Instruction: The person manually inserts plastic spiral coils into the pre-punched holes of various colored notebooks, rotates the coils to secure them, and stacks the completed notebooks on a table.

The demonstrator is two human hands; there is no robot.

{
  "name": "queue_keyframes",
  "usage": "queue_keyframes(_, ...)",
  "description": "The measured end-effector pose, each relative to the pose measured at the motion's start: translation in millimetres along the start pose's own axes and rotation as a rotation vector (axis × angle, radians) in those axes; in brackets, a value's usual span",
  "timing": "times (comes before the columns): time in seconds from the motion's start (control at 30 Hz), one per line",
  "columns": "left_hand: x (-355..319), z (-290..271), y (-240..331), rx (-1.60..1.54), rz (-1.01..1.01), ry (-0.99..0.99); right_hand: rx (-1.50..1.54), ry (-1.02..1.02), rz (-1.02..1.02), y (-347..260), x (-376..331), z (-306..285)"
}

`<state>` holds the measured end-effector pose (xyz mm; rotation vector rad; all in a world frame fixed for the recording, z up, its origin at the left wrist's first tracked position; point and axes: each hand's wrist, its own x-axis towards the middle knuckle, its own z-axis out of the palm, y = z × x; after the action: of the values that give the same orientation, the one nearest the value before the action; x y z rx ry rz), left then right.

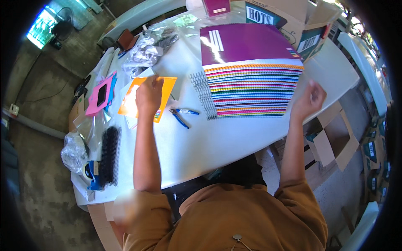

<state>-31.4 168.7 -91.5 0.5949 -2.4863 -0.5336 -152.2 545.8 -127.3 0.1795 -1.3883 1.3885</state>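
So, left to right: one crumpled wad of clear plastic (74, 152) sits down and left of the left grip (148, 95), with one blue tape dispenser (96, 180) just beside it. Farther up on that side there's one flat pink sheet (95, 104) carrying one black smartphone (101, 95). Below the left grip lies a springy bundle of black binding coils (111, 157), packed too tight to count.

The left grip is balled up over one glossy orange cover (168, 88), fingers curled in; can't tell if it's pinching it. Just to its right is one pair of pliers (180, 120) with blue handles, spread in a V. Between the two grips stands one big stack of notebooks (251, 46), smooth purple on top, colourful layered edges, too many to count, with grey wire coils (203, 94) along its left side.

The right grip (310, 100) has its fingers curled loosely near the stack's right edge; can't tell if anything's inside. White worktop (234, 142) runs from below the stack to the near edge, between the forearms. One open cardboard box (337, 131) sits below the right grip, past that edge.
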Motion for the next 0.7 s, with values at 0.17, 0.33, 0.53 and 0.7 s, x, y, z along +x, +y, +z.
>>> queue_keyframes(0.17,-45,16,-50,0.540,0.061,-0.291,0.188,-0.407,0.116,-45,-109,-27)
queue_keyframes(0.33,-25,-8,-101,0.485,-0.002,-0.279,0.126,-0.985,0.271,-72,-181,-28)
queue_keyframes(0.53,-36,-14,-121,0.437,0.015,-0.287,0.088,-1.210,0.392,-66,-186,-18)
queue_keyframes(0.7,-46,-35,-140,0.111,0.028,0.467,0.083,-1.215,0.396,-67,-187,-16)
